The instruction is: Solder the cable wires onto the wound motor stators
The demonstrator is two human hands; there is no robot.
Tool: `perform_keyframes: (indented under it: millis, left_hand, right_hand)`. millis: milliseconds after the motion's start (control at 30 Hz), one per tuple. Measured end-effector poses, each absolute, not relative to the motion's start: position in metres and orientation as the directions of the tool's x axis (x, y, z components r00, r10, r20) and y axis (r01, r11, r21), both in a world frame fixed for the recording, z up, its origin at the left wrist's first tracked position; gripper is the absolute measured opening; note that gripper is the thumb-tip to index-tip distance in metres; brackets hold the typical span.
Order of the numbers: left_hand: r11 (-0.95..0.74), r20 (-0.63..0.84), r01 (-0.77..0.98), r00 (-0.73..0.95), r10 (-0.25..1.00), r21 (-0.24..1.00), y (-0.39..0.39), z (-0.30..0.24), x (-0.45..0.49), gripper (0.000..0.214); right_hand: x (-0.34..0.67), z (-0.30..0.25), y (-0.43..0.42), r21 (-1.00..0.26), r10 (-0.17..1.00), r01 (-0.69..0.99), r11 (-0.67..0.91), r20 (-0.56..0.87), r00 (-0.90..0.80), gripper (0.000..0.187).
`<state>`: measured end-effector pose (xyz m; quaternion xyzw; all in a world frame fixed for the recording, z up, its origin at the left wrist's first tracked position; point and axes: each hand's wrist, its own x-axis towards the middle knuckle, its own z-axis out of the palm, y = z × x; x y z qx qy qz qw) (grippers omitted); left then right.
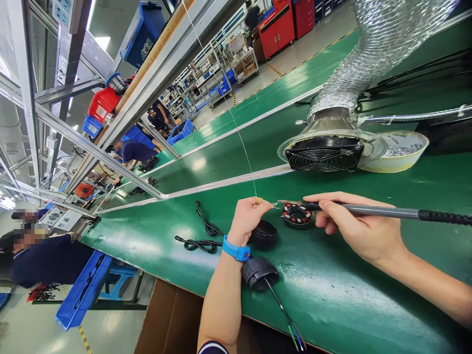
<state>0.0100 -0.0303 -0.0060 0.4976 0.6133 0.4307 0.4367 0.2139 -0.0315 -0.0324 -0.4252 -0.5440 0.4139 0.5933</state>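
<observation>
My right hand (359, 226) grips a soldering iron (387, 212) like a pen, its tip pointing left just above a round stator with red and white coil windings (297, 215) on the green belt. My left hand (249, 216) is pinched shut on a thin solder wire (243, 142) that runs up to the overhead frame, its end held near thin coloured leads beside the iron tip. A blue strap circles my left wrist. Under that hand lies a black round housing (264, 233). Another black housing with coloured wires (259, 272) sits near the belt's front edge.
A fume extractor with a black grille (324, 156) and silver flexible duct (372, 44) stands behind the stator, next to a cream bowl (396, 151). Black coiled cables (201, 236) lie to the left. Other workers sit along the belt at left.
</observation>
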Motion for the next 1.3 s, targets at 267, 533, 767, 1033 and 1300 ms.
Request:
perform_keyframes:
  millis: [267, 533, 767, 1033, 1300]
  left_hand:
    - [0.147, -0.118, 0.248, -0.129, 0.985, 0.958, -0.03, -0.004, 0.011, 0.013]
    - [0.101, -0.08, 0.305, -0.08, 0.994, 0.947, -0.034, -0.001, 0.013, 0.013]
    - [0.024, -0.014, 0.398, -0.028, 1.0, 0.917, -0.036, -0.002, 0.013, 0.024]
    - [0.129, -0.149, 0.357, 0.029, 0.988, 0.925, -0.036, 0.006, 0.008, 0.038]
    - [0.256, -0.271, 0.232, 0.032, 0.962, 0.938, -0.029, 0.006, 0.007, 0.052]
  right_hand:
    - [0.208, -0.048, -0.024, -0.872, 0.881, 0.123, 0.473, 0.473, -0.03, 0.037]
    - [0.182, -0.061, 0.004, -0.639, 0.65, 0.125, 0.759, 0.731, -0.209, 0.036]
    - [0.174, -0.071, 0.008, -0.592, 0.606, 0.135, 0.794, 0.755, -0.252, 0.04]
    - [0.176, -0.071, 0.006, -0.583, 0.601, 0.148, 0.799, 0.765, -0.23, 0.038]
    - [0.174, -0.067, 0.001, -0.586, 0.606, 0.153, 0.795, 0.768, -0.207, 0.042]
